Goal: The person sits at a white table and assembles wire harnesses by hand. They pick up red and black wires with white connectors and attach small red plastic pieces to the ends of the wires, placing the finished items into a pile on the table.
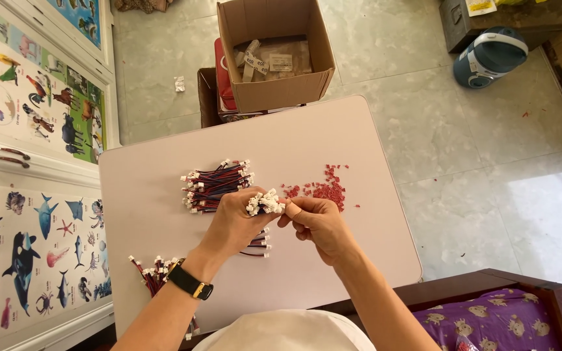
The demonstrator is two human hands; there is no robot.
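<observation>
Head view, looking straight down on a pale counter [164, 195]. My left hand [232, 224] is closed around a bunch of red-and-blue wire leads with white plug ends [265, 203]; the white ends fan out above the fist and the loose tails hang out below it, near the wrist side. My right hand [317, 224] is pinched at the fingertips, right against the edge of that white cluster. I cannot tell whether a small red piece sits between thumb and forefinger; the spot is too small to read.

Around the hands: a larger heap of the same leads [216, 185] lies on the counter just beyond my left hand. A scatter of small red bits [323, 188] lies just beyond my right hand. Another small pile of leads [154, 270] sits near the counter's near edge, partly under my left forearm. A black wristwatch [190, 283] is on the left wrist. An open cardboard box [274, 52] stands past the far edge.

Judgement on doing this well: keep the left grip firm but low on the wires so the plug ends stay level and spread, one end presented at a time. Work the right fingertips square to the plug face, not at a slant. Hold both hands low over the counter, so anything that slips lands near the red scatter rather than on the floor.
</observation>
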